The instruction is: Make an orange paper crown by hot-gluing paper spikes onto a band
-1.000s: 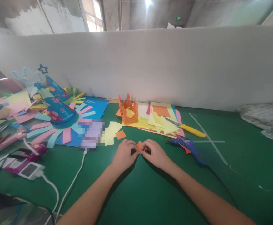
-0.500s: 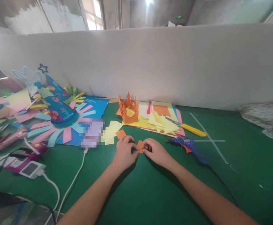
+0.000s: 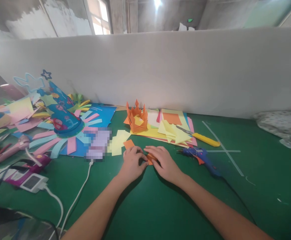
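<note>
Paper (image 3: 150, 161) between both hands (image 3: 133, 163) (image 3: 167, 164); crown (image 3: 138, 124) beyond

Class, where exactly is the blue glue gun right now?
In the head view, the blue glue gun lies right of centre on the green table, to the right of the right hand and just below the yellow-handled knife.

I see a daylight dim and rather grey. At twelve o'clock a ceiling lamp (image 3: 157, 4) makes glare; at eleven, the window (image 3: 100, 18) is too white. Soft shadows lie beside my left forearm (image 3: 98, 200) and right forearm (image 3: 210, 200). Between eight and nine o'clock, pixel squares cover a purple thing (image 3: 99, 141). Small details are soft; the edges look stretched.
</note>
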A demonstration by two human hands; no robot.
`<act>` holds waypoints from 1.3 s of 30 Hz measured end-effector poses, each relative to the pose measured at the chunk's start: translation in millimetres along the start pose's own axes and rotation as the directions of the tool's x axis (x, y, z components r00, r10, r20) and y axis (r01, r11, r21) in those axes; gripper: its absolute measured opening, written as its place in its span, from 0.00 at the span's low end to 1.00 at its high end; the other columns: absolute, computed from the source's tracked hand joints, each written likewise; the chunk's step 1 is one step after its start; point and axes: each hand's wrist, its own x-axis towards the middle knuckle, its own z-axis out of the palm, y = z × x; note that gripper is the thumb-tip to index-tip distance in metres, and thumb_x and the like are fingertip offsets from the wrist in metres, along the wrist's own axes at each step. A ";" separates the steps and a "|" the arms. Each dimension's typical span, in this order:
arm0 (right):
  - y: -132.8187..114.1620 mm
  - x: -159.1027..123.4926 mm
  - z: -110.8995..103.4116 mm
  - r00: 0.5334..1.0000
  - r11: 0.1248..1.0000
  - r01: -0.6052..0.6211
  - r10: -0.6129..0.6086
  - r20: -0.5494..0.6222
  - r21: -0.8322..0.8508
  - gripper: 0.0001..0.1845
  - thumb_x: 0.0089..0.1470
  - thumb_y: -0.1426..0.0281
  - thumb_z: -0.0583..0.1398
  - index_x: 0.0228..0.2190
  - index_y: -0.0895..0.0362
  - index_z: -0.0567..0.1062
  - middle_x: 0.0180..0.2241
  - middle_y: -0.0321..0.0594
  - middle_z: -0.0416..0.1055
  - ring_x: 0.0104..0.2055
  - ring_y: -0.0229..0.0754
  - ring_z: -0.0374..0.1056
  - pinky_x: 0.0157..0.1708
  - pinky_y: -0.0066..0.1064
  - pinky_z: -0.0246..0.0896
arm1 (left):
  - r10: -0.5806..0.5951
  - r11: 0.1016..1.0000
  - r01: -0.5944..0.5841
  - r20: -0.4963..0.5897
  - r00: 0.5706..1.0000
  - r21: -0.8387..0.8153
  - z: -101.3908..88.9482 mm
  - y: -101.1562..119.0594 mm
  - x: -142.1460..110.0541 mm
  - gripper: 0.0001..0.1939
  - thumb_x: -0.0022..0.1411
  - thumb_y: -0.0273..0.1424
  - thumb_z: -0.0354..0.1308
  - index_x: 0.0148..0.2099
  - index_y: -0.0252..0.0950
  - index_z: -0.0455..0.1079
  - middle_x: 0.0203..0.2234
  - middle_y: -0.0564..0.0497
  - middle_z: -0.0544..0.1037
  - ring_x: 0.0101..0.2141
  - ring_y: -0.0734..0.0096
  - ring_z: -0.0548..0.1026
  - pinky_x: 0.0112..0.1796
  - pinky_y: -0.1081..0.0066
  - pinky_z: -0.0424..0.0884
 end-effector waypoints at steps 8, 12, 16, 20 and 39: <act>-1.3 -1.6 0.2 0.997 0.991 -0.044 0.052 0.057 -0.123 0.19 0.54 0.76 0.52 0.48 0.53 0.69 0.42 0.44 0.69 0.44 0.47 0.59 0.42 0.39 0.54 | 0.070 0.997 -0.070 0.019 0.997 0.039 -8.7 -0.7 -2.9 0.03 0.54 0.29 0.58 0.32 0.42 0.73 0.36 0.51 0.70 0.42 0.63 0.64 0.43 0.58 0.56; 1.4 -1.5 0.9 0.991 0.985 -0.118 0.125 0.047 -0.123 0.12 0.53 0.74 0.55 0.38 0.54 0.74 0.33 0.42 0.70 0.38 0.44 0.61 0.37 0.35 0.55 | 0.077 0.996 -0.078 0.015 0.997 0.037 -8.8 0.4 -2.5 0.03 0.54 0.29 0.58 0.32 0.41 0.73 0.35 0.52 0.71 0.41 0.64 0.64 0.43 0.59 0.56; 2.7 -0.6 0.8 0.983 0.982 -0.176 0.180 0.045 -0.067 0.05 0.52 0.73 0.57 0.28 0.55 0.74 0.27 0.38 0.69 0.33 0.42 0.61 0.33 0.33 0.55 | 0.107 0.993 -0.107 0.008 0.994 0.047 -8.1 1.6 -2.5 0.04 0.55 0.29 0.57 0.32 0.41 0.73 0.34 0.52 0.71 0.41 0.64 0.64 0.44 0.60 0.55; 2.2 -0.2 -0.3 0.979 0.978 -0.200 0.201 0.020 -0.062 0.05 0.50 0.73 0.58 0.24 0.54 0.73 0.25 0.37 0.69 0.31 0.41 0.61 0.32 0.32 0.55 | 0.211 0.974 -0.215 0.052 0.976 0.071 -11.0 3.7 -3.5 0.08 0.58 0.28 0.53 0.34 0.42 0.74 0.32 0.51 0.72 0.40 0.65 0.64 0.45 0.59 0.54; 2.5 -2.3 -0.7 0.977 0.975 -0.209 0.211 0.018 -0.071 0.05 0.50 0.72 0.57 0.27 0.54 0.74 0.25 0.36 0.70 0.31 0.41 0.62 0.31 0.32 0.55 | 0.344 0.937 -0.350 0.224 0.912 -0.014 -32.4 4.7 -7.5 0.13 0.62 0.29 0.49 0.39 0.46 0.75 0.38 0.52 0.77 0.40 0.67 0.66 0.45 0.61 0.57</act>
